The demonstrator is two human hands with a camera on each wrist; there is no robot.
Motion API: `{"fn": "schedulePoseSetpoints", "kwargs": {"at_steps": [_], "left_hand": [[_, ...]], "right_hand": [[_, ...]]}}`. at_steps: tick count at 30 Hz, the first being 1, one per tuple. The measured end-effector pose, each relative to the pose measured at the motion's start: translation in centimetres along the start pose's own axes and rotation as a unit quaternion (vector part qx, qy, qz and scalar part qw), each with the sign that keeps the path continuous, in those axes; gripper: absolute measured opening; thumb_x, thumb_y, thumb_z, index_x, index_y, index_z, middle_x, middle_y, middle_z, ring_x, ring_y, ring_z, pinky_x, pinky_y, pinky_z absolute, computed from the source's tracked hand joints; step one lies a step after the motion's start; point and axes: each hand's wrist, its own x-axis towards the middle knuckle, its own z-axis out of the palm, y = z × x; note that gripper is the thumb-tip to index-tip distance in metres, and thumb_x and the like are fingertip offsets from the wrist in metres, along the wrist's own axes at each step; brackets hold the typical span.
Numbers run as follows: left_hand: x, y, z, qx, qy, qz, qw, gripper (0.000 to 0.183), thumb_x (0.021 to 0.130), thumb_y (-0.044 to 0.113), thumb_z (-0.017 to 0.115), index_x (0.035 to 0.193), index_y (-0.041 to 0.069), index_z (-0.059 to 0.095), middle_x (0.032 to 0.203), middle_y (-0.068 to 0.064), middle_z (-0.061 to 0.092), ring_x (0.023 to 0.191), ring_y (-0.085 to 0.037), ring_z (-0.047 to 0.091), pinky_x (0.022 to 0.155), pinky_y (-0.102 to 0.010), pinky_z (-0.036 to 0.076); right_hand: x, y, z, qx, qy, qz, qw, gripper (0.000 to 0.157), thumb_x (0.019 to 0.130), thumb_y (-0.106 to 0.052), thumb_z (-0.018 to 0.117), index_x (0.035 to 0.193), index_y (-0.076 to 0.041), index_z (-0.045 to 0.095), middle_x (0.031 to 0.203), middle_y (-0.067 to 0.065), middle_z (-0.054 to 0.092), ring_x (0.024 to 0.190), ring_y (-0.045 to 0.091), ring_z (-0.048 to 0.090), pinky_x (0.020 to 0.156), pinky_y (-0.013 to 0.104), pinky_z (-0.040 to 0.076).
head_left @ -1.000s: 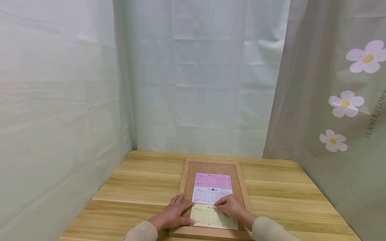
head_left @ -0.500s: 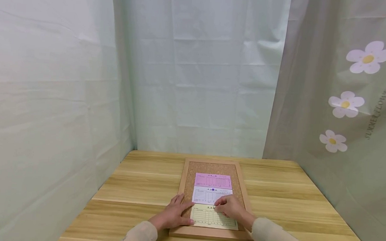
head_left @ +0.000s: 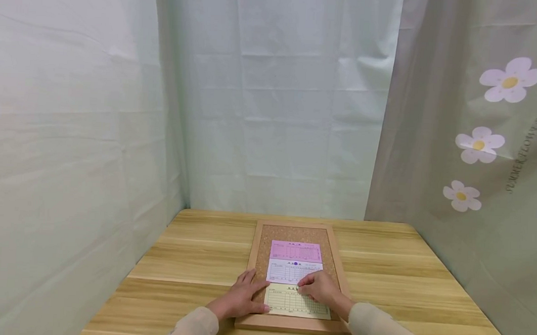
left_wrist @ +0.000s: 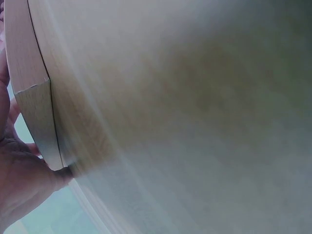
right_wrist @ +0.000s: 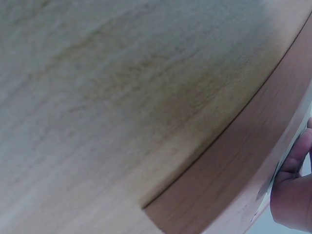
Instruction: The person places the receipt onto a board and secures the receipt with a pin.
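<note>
A framed cork board [head_left: 292, 233] lies on the wooden table, bearing three printed form slips in a column. The pink slip [head_left: 295, 251] is farthest, then the white slip [head_left: 281, 272] with a purple push pin [head_left: 296, 263] at its top edge, then the yellow slip [head_left: 284, 302] nearest. My left hand [head_left: 242, 295] rests spread over the board's left frame, thumb and index finger at the yellow slip's left edge. At the top middle of that slip, my right hand [head_left: 321, 287] pinches a small push pin, mostly hidden by the fingertips.
The board's wooden frame [left_wrist: 29, 48] stands slightly raised above the table [head_left: 394, 285]. Pale curtains [head_left: 280, 112] hang behind and along both sides; the right one carries printed flowers [head_left: 510, 81].
Both hands and the slips keep nearly the same places. The small pale bit at the right fingertips shows less than before; the head view shifts very slightly.
</note>
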Motion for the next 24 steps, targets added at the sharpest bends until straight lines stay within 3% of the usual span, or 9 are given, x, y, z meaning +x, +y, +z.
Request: {"fn": "schedulePoseSetpoints", "kwargs": {"at_steps": [24], "left_hand": [[0.08, -0.12, 0.04, -0.011, -0.005, -0.001, 0.9999, 0.071, 0.086, 0.050, 0.073, 0.143, 0.013, 0.054, 0.157, -0.029, 0.020, 0.145, -0.049, 0.013, 0.109, -0.068, 0.020]], "right_hand": [[0.13, 0.03, 0.08, -0.002, -0.001, -0.002, 1.000, 0.005, 0.082, -0.008, 0.080, 0.087, -0.006, 0.078, 0.066, -0.003, 0.061, 0.053, 0.009, 0.047, 0.047, 0.023, 0.038]]}}
